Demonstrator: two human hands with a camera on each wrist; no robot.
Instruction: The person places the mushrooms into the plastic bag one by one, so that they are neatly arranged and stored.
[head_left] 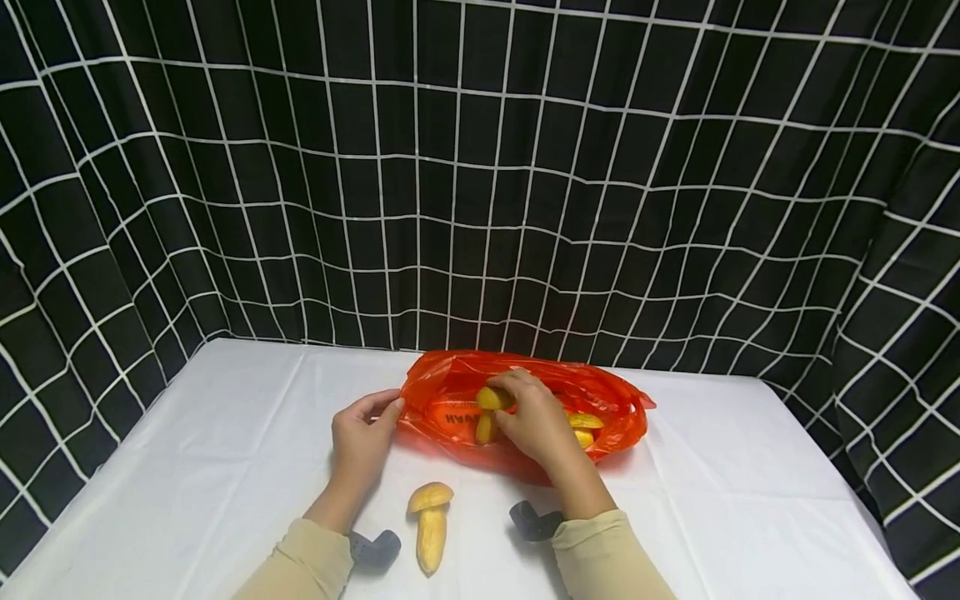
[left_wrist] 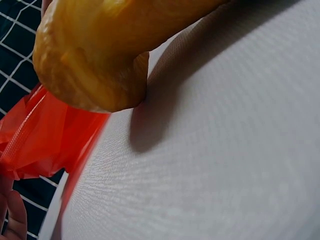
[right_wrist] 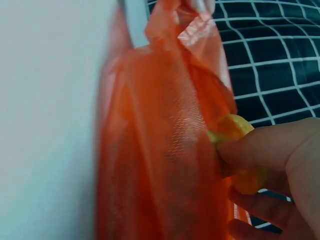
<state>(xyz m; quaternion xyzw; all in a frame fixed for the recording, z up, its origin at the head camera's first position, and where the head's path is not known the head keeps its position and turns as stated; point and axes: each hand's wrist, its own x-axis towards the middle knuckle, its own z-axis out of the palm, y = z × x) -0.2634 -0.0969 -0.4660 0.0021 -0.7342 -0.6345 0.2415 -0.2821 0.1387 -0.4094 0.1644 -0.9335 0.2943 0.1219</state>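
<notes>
A red plastic bag [head_left: 465,454] lies with its mouth spread wide at the back of the white table. My left hand [head_left: 362,437] pinches the bag's left edge between thumb and fingers. Inside the mouth, my right hand [head_left: 536,417] grips a yellow mushroom [head_left: 487,400] by its cap, its stem pointing down. In the right wrist view, thumb and fingers hold that mushroom [right_wrist: 240,127] behind the bag's side. Another yellow mushroom [head_left: 585,422] sits in the bag's right part, partly hidden. Between my forearms a single mushroom [head_left: 431,525] rests on the cloth; it looms large in the left wrist view.
White cloth covers the table [head_left: 217,467]. A black curtain with white grid lines [head_left: 480,167] closes off the back and both sides. Dark wrist-camera mounts [head_left: 377,550] jut out beside the sleeves, close to the loose mushroom.
</notes>
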